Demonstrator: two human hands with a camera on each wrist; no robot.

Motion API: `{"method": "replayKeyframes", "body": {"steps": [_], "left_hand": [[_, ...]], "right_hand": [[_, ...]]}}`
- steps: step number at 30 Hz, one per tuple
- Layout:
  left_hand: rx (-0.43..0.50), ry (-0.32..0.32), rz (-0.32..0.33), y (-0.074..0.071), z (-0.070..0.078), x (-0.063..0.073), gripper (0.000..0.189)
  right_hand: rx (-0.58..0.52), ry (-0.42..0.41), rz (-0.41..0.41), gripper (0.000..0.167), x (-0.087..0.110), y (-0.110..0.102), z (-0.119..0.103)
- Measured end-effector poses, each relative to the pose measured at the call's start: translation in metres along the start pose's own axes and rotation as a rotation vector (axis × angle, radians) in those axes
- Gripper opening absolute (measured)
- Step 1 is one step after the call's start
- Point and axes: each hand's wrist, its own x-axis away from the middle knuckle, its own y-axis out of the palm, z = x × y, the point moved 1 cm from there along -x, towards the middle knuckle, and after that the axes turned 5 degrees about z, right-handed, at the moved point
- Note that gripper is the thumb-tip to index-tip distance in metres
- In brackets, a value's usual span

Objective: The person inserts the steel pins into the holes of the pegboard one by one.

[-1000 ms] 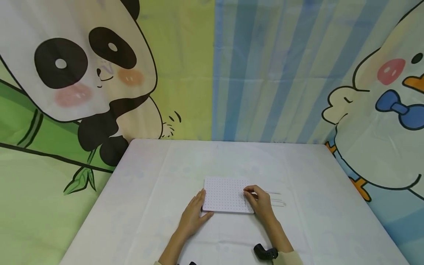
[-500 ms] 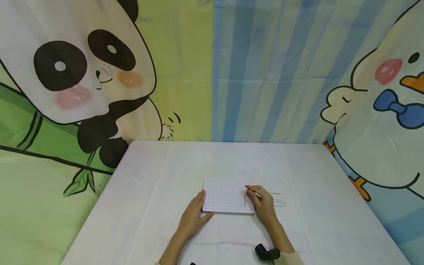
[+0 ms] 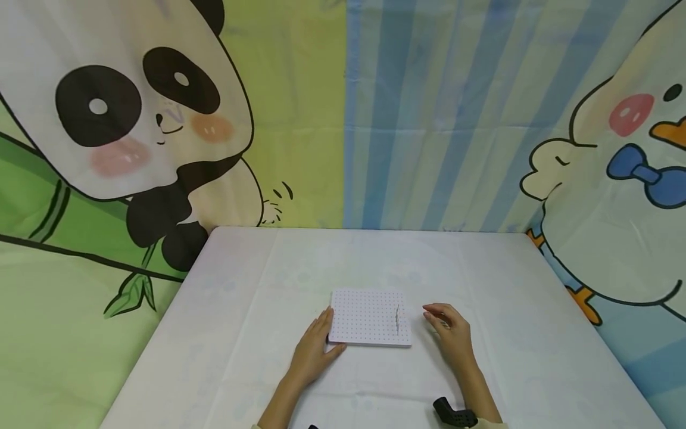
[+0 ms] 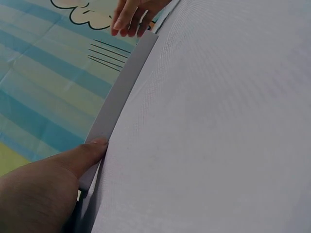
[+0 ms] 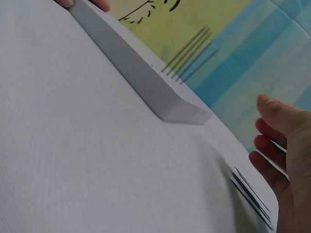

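A white board (image 3: 361, 320) dotted with rows of small holes lies flat on a white-covered table (image 3: 300, 262), between the person's two hands, its long side facing the person. The left hand (image 3: 309, 353) rests against the board's left edge, its fingers stretched out along that side and its thumb angled away from them to touch the near edge at the corner; it is spread against the board rather than pinching it. The right hand (image 3: 454, 336) hangs just beyond the board's right side, apart from it, with the fingers softly bent and the thumb standing clear of them, as the right wrist view shows, so the grip is loose and spread. Near the board's right edge a row of thin metal rods (image 5: 199, 67) stands upright (four of them can be counted from the side, though from above they nearly merge into one line). More thin rods (image 5: 250, 198) lie on the table under and beside the right hand, roughly side by side; from above, the fingers hide most of them. A black device (image 3: 455, 414) sits at the right wrist, next to a pale sleeve (image 3: 490, 425). Behind the table hangs a cloth (image 3: 292, 119) printed with a panda (image 3: 161, 138) on the left, blue stripes in the middle and a white duck (image 3: 616, 238) on the right.
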Motion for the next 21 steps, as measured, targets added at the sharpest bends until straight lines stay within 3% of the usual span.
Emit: {"method": "replayKeyframes", "body": {"steps": [7,11,21], "left_hand": [[0.016,0.009,0.025,-0.001,0.002,-0.001,0.084],[0.021,0.028,0.037,-0.003,0.002,-0.002,0.083],[0.018,-0.002,-0.002,0.000,0.001,0.000,0.085]], "right_hand": [[0.092,-0.001,0.011,0.013,0.008,-0.031,0.012],[0.151,0.007,0.028,0.014,0.010,-0.037,0.018],[0.315,-0.100,-0.051,0.019,0.014,-0.043,0.022]]}}
